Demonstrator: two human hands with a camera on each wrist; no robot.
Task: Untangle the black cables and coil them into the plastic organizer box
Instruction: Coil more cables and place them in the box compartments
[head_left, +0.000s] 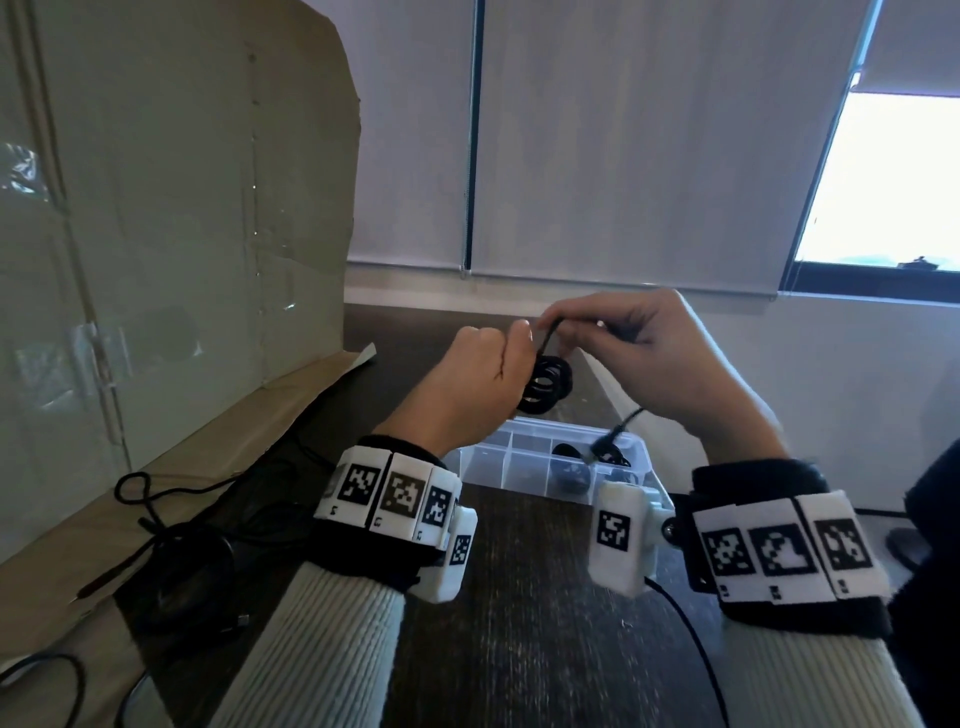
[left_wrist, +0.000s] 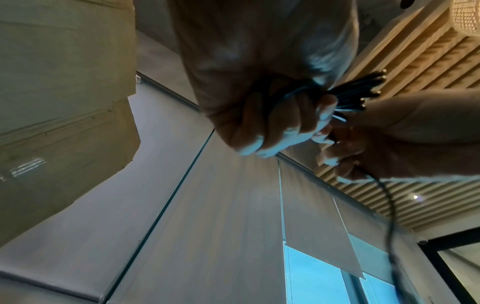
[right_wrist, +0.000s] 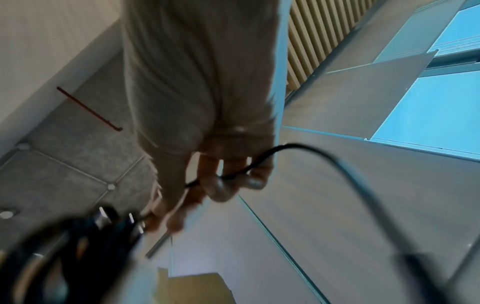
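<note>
**Winding the last loose length onto a hand-held coil**

At the far left, a cardboard sheet (head_left: 171, 208) is standing upright, and more black cables (head_left: 171, 530) are lying tangled on the dark table (head_left: 519, 597) below it, still waiting to be sorted.

Moving right, the left hand (head_left: 467, 379) is curling tightly round a small coil of black cable (head_left: 548, 384), holding it above the table; the left wrist view is showing the stacked turns fanning out past the fingers (left_wrist: 275, 123). Just beside it, almost touching, the right hand (head_left: 654, 353) is pinching the loose strand (right_wrist: 233, 174) and feeding it toward the coil. The free tail with its plug (head_left: 605, 444) is dangling below the right hand.

Beneath both hands, the plastic organizer box (head_left: 519, 457) is sitting open on the table, with dark coiled cable already lying in some right-hand compartments.

To finish this turn well, the right hand is probably best keeping light, even tension and laying each loop flat against the last, matching their size, while the left thumb is trapping every new turn so nothing springs loose. The plug likely needs tucking in before the coil goes into a free compartment.
</note>
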